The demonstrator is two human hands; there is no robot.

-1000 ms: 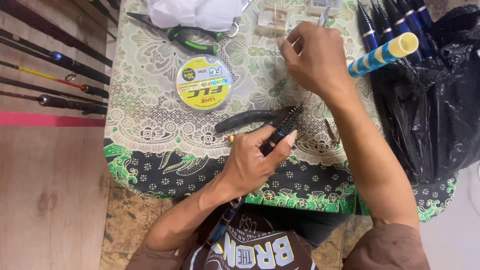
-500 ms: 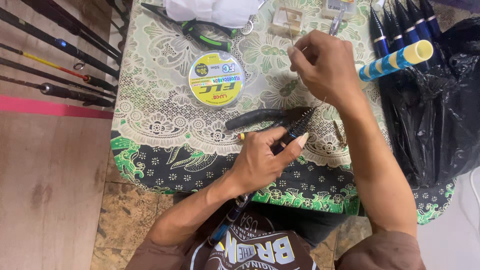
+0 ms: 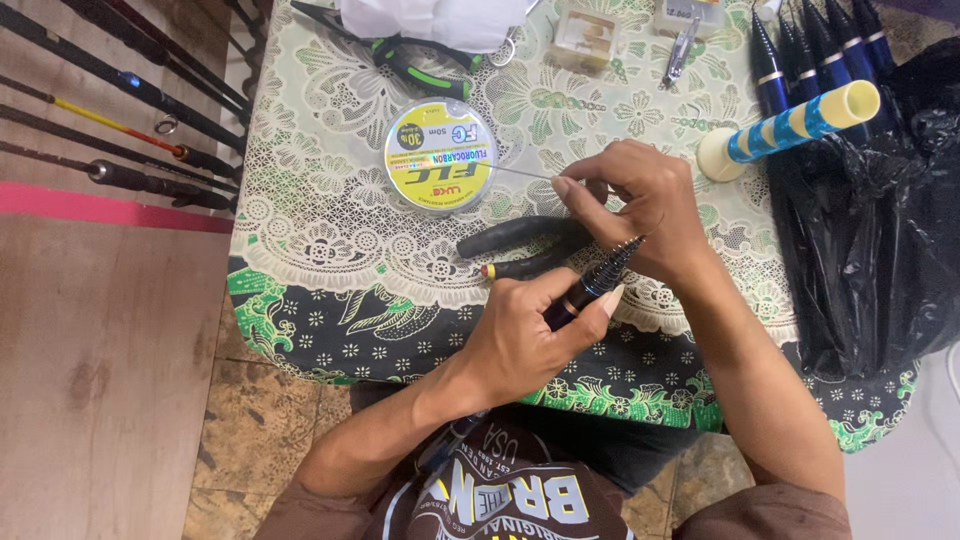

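left hand [image 3: 525, 340] grips a dark rod [image 3: 597, 282]; right hand [image 3: 640, 205] pinches thin line [image 3: 520, 173] from the yellow spool [image 3: 440, 155], above black pliers [image 3: 520, 245].

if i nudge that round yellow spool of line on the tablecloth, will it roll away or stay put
The round yellow spool lies flat on its face on the lace tablecloth, so it would probably slide rather than roll. It looks like thin plastic, so likely light and easy to shift. A thin line seems to run toward the right hand, so pushing may tug it.
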